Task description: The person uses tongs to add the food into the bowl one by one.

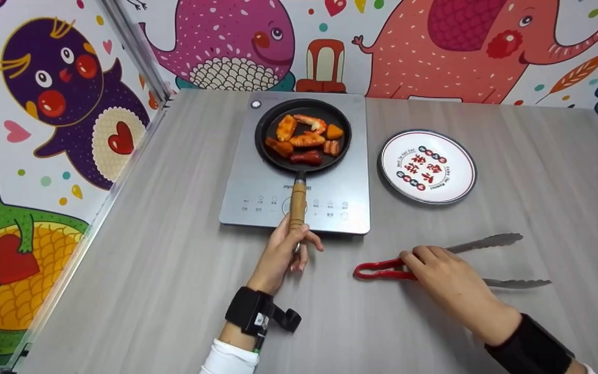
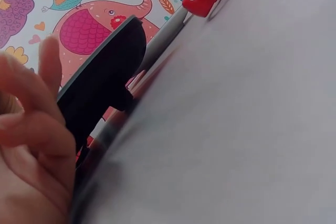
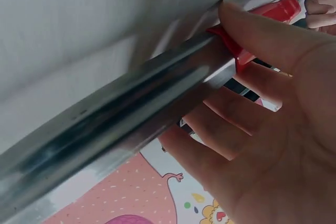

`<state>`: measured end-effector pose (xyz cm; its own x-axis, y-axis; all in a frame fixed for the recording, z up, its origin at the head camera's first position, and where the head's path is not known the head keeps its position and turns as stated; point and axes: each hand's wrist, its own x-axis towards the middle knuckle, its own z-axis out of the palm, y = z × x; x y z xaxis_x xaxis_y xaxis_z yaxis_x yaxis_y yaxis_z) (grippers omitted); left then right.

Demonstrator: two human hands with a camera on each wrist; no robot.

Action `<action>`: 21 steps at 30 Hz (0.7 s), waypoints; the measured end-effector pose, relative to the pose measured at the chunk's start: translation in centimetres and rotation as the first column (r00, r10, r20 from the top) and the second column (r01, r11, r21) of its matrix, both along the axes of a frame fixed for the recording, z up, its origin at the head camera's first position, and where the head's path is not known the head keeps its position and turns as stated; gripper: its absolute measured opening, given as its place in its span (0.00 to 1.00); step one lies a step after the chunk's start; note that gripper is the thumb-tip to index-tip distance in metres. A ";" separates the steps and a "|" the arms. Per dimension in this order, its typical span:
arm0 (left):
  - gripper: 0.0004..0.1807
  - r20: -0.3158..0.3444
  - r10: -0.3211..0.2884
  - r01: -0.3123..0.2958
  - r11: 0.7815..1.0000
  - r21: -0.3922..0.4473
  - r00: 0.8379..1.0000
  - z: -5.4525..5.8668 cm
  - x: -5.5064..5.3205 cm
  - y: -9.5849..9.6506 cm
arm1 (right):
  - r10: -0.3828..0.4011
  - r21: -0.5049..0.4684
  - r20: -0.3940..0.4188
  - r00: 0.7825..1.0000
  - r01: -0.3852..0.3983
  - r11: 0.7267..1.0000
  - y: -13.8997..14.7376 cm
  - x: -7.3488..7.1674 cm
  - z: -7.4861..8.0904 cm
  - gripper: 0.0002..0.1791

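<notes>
A black frying pan (image 1: 260,136) sits on a flat silver cooktop (image 1: 239,182); its wooden handle (image 1: 298,200) points toward the person. My left hand (image 1: 277,255) grips the handle's near end, thumb on top, other fingers loosely bent below. Several pieces of food lie in the pan, among them a shrimp-like piece (image 1: 315,123) and a reddish-brown piece (image 1: 307,157). My right hand (image 1: 452,283) holds a pair of tongs (image 1: 486,242) over the table, thumb and fingers around its arms. The red handle end (image 1: 379,271) faces left, and the spread metal tips point right.
A white plate (image 1: 449,191) with a dark rim and red lettering stands right of the cooktop. Panels with cartoon animals (image 1: 236,36) close off the back and left of the wood-grain table (image 1: 148,249).
</notes>
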<state>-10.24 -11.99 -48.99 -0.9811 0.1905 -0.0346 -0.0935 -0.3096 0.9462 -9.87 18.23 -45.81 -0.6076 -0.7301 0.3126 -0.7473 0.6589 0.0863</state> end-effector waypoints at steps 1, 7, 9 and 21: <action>0.29 -0.004 -0.002 0.002 1.000 0.001 1.000 0.0 0.0 0.1 | -0.005 -0.005 0.012 1.000 0.005 1.000 0.1 0.2 -0.1 0.21; 0.33 -0.040 -0.030 0.030 1.000 0.006 0.999 1.0 0.4 0.3 | -0.089 -0.057 0.132 0.987 0.097 0.994 0.2 1.4 -0.2 0.29; 0.36 -0.053 -0.030 0.030 1.000 -0.002 0.998 1.4 0.4 0.1 | -0.141 -0.114 0.180 0.973 0.163 0.980 0.0 1.5 0.0 0.30; 0.39 -0.006 0.016 -0.017 0.927 -0.374 1.000 1.9 -0.3 -1.8 | -0.330 -0.369 0.159 0.930 0.366 0.854 -1.7 -1.5 1.6 0.31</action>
